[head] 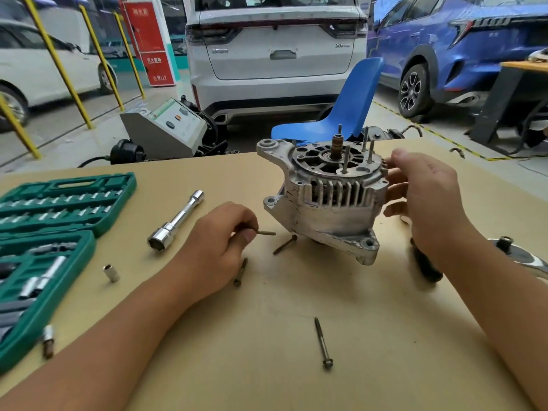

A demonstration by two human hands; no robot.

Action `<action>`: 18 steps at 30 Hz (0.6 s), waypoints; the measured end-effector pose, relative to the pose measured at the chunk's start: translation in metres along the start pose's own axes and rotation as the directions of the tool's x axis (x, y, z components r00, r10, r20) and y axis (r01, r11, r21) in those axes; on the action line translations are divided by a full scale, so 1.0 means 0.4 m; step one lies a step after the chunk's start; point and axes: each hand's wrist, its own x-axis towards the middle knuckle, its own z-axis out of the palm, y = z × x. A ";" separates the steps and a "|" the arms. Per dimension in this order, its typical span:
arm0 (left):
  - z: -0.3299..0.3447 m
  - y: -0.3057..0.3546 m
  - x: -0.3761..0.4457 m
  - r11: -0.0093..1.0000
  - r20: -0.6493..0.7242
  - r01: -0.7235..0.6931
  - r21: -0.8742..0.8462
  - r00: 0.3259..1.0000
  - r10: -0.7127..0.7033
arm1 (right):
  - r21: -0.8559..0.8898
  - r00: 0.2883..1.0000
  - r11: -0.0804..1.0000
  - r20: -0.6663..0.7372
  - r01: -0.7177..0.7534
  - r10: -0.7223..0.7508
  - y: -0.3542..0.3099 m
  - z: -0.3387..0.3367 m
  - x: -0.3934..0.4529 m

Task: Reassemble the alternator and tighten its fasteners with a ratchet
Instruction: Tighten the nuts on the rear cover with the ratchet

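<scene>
A tan desk (267, 336) stands on the pale concrete floor (74, 137) of a daylit garage, with a blue plastic chair (341, 114) just behind it. Beyond are a white car (275, 54), a blue car (444, 48), yellow slanted posts (56, 57) and a red sign (151, 40). A grey machine (166, 129), perhaps a tester, sits on the floor.

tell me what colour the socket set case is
Green, with silver sockets inside; the socket set case shows in the head view, at the table's left.

Alternator (326, 200): dull cast metal, rough, grimy. Table (267, 321): matt tan board, smooth. Socket ext. (178, 221): glossy chrome. Socket case (44, 232): green plastic. Bolts (322, 344): dark, rusty metal.
</scene>
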 end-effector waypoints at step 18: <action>0.011 0.073 0.014 0.950 -0.425 -0.112 -0.293 0.905 -0.024 | -0.804 0.964 0.551 -0.103 -0.226 0.245 0.101 -0.110 0.106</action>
